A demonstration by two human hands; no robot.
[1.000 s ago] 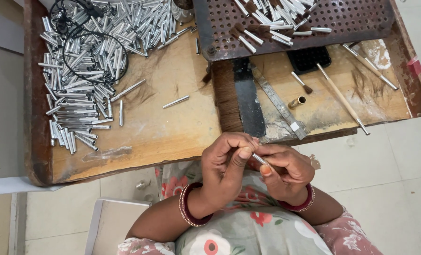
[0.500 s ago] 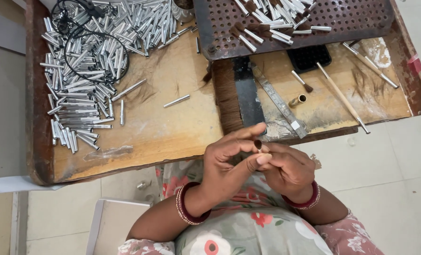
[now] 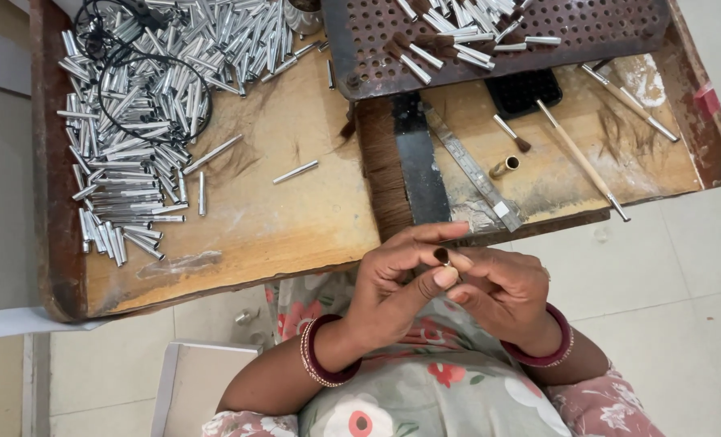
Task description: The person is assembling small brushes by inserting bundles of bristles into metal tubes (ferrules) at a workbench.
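Note:
My left hand and my right hand meet over my lap, just below the front edge of the wooden work tray. Between their fingertips they pinch a small metal tube with a dark tuft of bristles at its end, pointing up. Both hands touch it; the left thumb and fingers pinch near the tuft, the right fingers hold the lower part, which is mostly hidden.
A heap of silver metal tubes with a black cord covers the tray's left. A perforated dark rack holds finished pieces at the top. A bristle bundle, steel ruler, brass cap and thin sticks lie to the right.
The hands have turned the small tube so its dark tuft now faces up; the left fingers have stretched out over it. The hands stay in the same place.

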